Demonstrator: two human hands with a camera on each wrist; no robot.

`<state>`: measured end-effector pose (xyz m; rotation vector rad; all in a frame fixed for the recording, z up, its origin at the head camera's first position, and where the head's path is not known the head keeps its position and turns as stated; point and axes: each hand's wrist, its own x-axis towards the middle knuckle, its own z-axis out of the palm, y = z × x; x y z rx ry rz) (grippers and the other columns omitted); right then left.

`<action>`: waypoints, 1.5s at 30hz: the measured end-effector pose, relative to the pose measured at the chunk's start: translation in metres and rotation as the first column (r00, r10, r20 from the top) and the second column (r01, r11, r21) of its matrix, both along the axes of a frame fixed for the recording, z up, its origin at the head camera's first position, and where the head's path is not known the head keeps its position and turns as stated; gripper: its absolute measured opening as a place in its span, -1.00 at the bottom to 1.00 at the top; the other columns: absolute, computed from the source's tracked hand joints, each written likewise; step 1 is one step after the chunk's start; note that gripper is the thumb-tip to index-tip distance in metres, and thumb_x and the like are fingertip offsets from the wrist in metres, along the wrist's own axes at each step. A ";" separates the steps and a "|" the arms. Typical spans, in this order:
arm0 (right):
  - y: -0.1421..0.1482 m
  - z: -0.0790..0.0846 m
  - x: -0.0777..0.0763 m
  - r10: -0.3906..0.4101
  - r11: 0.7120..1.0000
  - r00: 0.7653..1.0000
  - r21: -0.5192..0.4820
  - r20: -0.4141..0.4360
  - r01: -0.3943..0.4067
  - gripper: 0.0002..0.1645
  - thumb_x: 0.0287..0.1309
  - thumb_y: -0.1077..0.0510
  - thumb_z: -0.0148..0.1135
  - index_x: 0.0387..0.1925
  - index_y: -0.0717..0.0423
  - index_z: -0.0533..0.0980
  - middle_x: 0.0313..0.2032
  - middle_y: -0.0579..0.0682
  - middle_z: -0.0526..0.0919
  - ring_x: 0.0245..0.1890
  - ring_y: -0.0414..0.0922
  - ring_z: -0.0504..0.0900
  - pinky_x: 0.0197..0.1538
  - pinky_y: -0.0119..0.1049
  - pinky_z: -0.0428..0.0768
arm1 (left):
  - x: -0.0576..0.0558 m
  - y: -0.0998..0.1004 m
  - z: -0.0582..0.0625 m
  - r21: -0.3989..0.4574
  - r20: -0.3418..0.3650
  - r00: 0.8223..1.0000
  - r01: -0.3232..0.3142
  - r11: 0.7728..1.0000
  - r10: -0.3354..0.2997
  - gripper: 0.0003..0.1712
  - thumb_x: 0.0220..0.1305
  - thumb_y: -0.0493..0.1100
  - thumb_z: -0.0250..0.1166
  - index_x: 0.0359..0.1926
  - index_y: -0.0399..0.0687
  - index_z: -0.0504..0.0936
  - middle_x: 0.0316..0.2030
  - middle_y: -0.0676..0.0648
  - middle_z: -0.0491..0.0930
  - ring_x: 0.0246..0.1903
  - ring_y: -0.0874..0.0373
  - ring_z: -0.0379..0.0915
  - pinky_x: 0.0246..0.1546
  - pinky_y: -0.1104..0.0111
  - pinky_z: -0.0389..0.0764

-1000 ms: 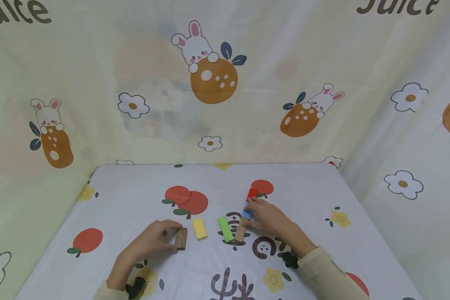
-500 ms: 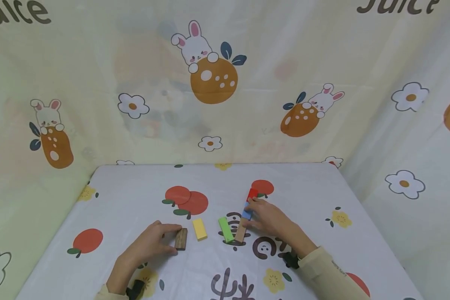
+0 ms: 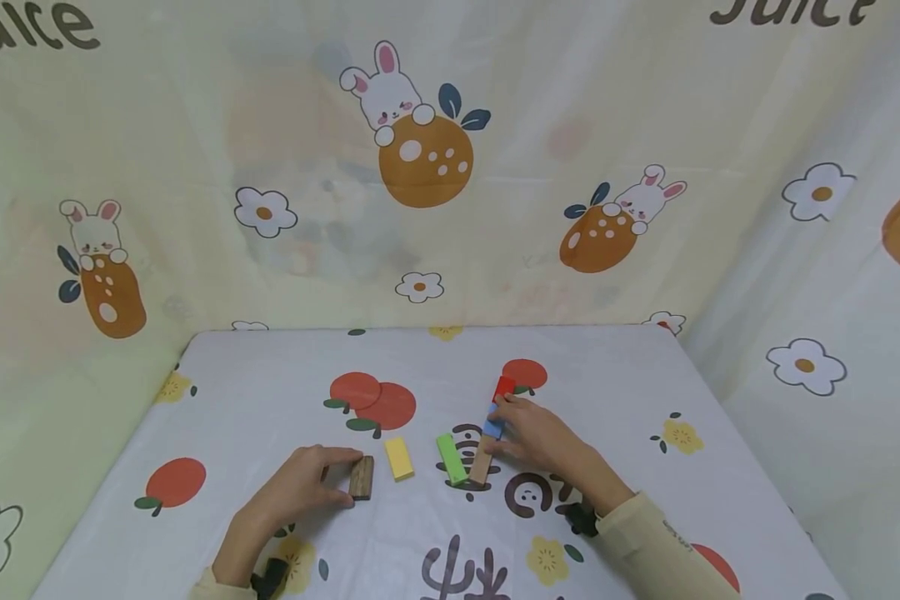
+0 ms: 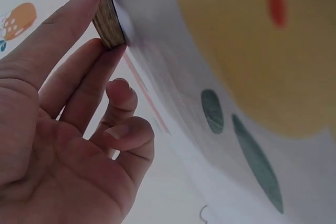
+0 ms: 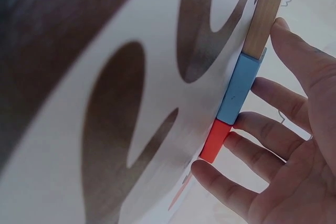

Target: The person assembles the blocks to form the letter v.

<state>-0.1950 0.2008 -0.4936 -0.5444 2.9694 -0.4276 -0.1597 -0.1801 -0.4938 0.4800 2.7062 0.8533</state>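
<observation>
My left hand (image 3: 300,483) pinches a dark brown wooden block (image 3: 362,478) between thumb and fingers; the left wrist view shows its grained side (image 4: 110,24). On the right, a red block (image 3: 504,387), a blue block (image 3: 492,425) and a tan wooden block (image 3: 480,467) lie end to end in a slanting row. My right hand (image 3: 540,433) touches this row with spread, fairly straight fingers. In the right wrist view the thumb is at the tan block (image 5: 266,14), and other fingertips are along the blue block (image 5: 239,90) and red block (image 5: 215,141).
Between the hands, a yellow block (image 3: 400,459) and a green block (image 3: 452,460) lie apart on the printed white tablecloth (image 3: 270,375). The green one's near end is close to the tan block. A patterned curtain (image 3: 495,250) hangs behind the table.
</observation>
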 end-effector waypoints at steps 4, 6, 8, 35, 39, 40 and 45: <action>0.000 0.000 -0.001 0.000 1.000 1.000 -0.001 0.000 0.000 -0.34 0.18 -0.21 0.55 0.20 0.04 0.65 0.25 0.09 0.71 0.36 0.11 0.60 0.36 0.08 0.64 | 0.001 0.000 -0.002 0.006 -0.006 1.000 -0.008 1.000 0.008 -0.29 -0.04 -0.19 0.71 0.22 0.03 0.75 0.09 0.02 0.79 -0.33 0.18 0.41 -0.39 0.46 0.43; 0.000 0.000 -0.001 -0.002 1.000 1.000 -0.003 0.001 0.002 -0.34 0.18 -0.21 0.55 0.20 0.03 0.65 0.25 0.08 0.70 0.36 0.11 0.60 0.37 0.08 0.63 | 0.001 -0.001 -0.003 0.008 -0.010 1.000 -0.003 1.000 0.004 -0.29 -0.02 -0.18 0.71 0.23 0.05 0.75 0.06 0.05 0.78 -0.38 0.19 0.38 -0.43 0.47 0.41; 0.001 0.000 -0.001 -0.001 1.000 1.000 -0.006 0.003 0.001 -0.34 0.18 -0.20 0.55 0.20 0.03 0.65 0.24 0.07 0.71 0.35 0.10 0.61 0.36 0.08 0.64 | 0.001 -0.002 -0.003 0.014 -0.012 1.000 0.006 1.000 -0.006 -0.29 -0.01 -0.18 0.70 0.24 0.06 0.74 0.05 0.06 0.78 -0.40 0.22 0.36 -0.45 0.48 0.39; -0.001 0.001 -0.001 0.002 1.000 1.000 -0.003 -0.001 -0.002 -0.35 0.15 -0.19 0.57 0.18 0.03 0.65 0.18 0.04 0.73 0.31 0.08 0.63 0.34 0.05 0.66 | -0.012 0.002 0.018 0.162 -0.041 0.986 -0.152 0.975 0.161 -0.28 0.05 -0.11 0.68 0.30 0.07 0.71 -0.60 0.05 0.38 -0.58 0.24 0.21 -0.58 0.46 0.24; -0.001 0.001 -0.001 0.012 1.000 1.000 0.008 -0.006 -0.011 -0.35 0.16 -0.19 0.56 0.18 0.05 0.66 0.20 0.06 0.73 0.33 0.09 0.62 0.35 0.05 0.65 | -0.013 0.009 0.022 0.183 0.003 0.965 -0.259 0.948 0.263 -0.24 0.05 -0.08 0.68 0.33 0.08 0.69 -0.62 0.06 0.30 -0.58 0.20 0.19 -0.57 0.43 0.24; -0.001 0.001 -0.001 0.011 1.000 1.000 0.007 -0.005 -0.011 -0.35 0.16 -0.19 0.56 0.18 0.05 0.66 0.20 0.06 0.73 0.34 0.09 0.62 0.36 0.05 0.65 | -0.014 0.011 0.023 0.187 0.010 0.960 -0.277 0.943 0.280 -0.24 0.05 -0.08 0.68 0.33 0.07 0.69 -0.63 0.06 0.28 -0.57 0.19 0.19 -0.57 0.42 0.24; -0.001 0.001 -0.001 0.009 1.000 1.000 -0.010 -0.001 -0.009 -0.36 0.16 -0.18 0.57 0.17 0.03 0.65 0.18 0.05 0.74 0.33 0.10 0.62 0.36 0.07 0.65 | -0.017 0.018 0.024 0.177 0.034 0.939 -0.342 0.923 0.342 -0.26 0.07 -0.09 0.66 0.33 0.04 0.68 -0.68 0.06 0.23 -0.56 0.15 0.22 -0.56 0.38 0.26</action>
